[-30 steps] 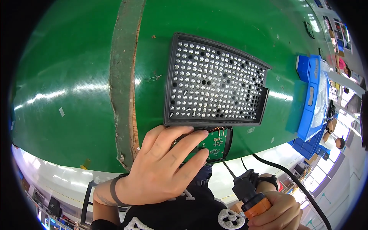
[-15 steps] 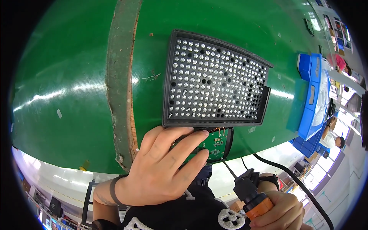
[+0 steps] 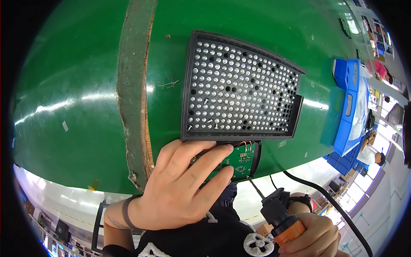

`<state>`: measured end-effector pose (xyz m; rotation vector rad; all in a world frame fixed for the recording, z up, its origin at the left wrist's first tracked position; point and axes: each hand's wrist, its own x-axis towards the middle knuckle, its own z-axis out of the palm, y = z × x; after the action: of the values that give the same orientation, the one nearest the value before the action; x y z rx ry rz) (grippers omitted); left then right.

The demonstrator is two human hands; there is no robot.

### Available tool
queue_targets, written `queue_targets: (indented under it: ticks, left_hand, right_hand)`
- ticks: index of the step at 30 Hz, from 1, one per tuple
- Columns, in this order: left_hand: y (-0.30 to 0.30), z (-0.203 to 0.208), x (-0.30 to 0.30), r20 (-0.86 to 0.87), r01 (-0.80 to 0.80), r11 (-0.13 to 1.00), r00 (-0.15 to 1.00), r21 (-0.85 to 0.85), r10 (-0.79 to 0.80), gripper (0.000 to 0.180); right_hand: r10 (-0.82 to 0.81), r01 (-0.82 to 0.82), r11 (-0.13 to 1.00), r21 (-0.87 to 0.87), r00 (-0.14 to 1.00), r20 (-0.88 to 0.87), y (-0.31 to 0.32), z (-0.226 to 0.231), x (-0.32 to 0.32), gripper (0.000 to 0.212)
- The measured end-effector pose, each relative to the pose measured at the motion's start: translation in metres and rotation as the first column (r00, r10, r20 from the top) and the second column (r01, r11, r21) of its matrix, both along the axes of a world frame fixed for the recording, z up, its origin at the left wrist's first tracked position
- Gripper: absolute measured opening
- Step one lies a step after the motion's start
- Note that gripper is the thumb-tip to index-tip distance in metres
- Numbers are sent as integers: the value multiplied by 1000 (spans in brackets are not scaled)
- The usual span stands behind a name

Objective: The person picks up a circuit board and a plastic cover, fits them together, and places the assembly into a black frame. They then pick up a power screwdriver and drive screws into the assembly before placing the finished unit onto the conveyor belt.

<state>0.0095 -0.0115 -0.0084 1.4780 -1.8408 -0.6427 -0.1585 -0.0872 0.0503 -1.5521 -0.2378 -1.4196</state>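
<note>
the left hand (image 3: 180, 188) lies flat, fingers together, pressing down on a green circuit board (image 3: 239, 160) at the near edge of the green table (image 3: 77, 85). just beyond its fingertips sits a black perforated tray (image 3: 239, 88) of screws, touching the board's far side. the right hand (image 3: 312, 235) is wrapped around an orange-and-black electric screwdriver (image 3: 278, 214), off the table edge, tip near the board. wide bare table lies left of the left hand.

The left hand (image 3: 180, 188) is lying flat, palm down, fingers (image 3: 209, 160) stretched out together toward the far right, a dark band circling its wrist; the right hand (image 3: 312, 235) is curling closed at the near right, knuckles up.
</note>
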Motion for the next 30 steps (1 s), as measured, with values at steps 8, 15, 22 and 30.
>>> queue_targets:
  ticks: [8,15,22,30]
  left_hand:
    - [0,-2,1,-1,-2,1000,1000,-17,2,19]
    - [-4,-2,-11,-58,-24,998,998,-65,20,19]
    - [-12,-5,-25,-25,-97,991,995,-88,96,29]
    - [-12,-4,-31,-45,7,997,999,-78,-11,28]
  right_hand:
    - [-64,89,988,126,980,-189,13,7,-2,45]
    - [0,58,977,203,961,-275,0,19,-4,41]
    - [101,-53,886,460,992,-80,-41,30,-2,34]
    - [-285,329,931,162,927,-245,-63,29,-12,28]
